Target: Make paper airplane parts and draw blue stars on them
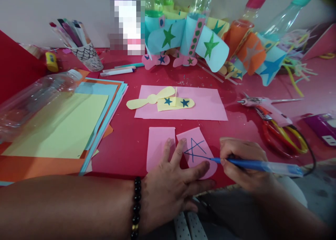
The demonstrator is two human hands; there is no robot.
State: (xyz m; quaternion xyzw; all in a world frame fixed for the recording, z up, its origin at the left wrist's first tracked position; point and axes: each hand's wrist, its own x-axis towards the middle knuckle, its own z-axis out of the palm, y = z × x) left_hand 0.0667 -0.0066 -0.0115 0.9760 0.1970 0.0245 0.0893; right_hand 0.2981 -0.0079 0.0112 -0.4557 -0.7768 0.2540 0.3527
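My right hand (241, 166) is closed round a blue felt-tip pen (252, 164), its tip touching a pink paper piece (193, 135) with a rounded end. Blue lines on that piece form a star outline. With fingers spread, my left hand (173, 184) presses on it and on a second pink piece (157, 142) beside it, which is unmarked where it shows. Just beyond lies a pink paper sheet (210, 107). On this sheet rest a yellow paper propeller (151, 99) and a yellow paper strip (176, 103) with blue stars.
Coloured paper sheets (65, 124) and a clear plastic bottle (31, 100) lie at left. Behind stands a pen cup (88, 56). Several decorated bottle planes (183, 37) line the back. At right are a glue gun (275, 110) and scissors (275, 142).
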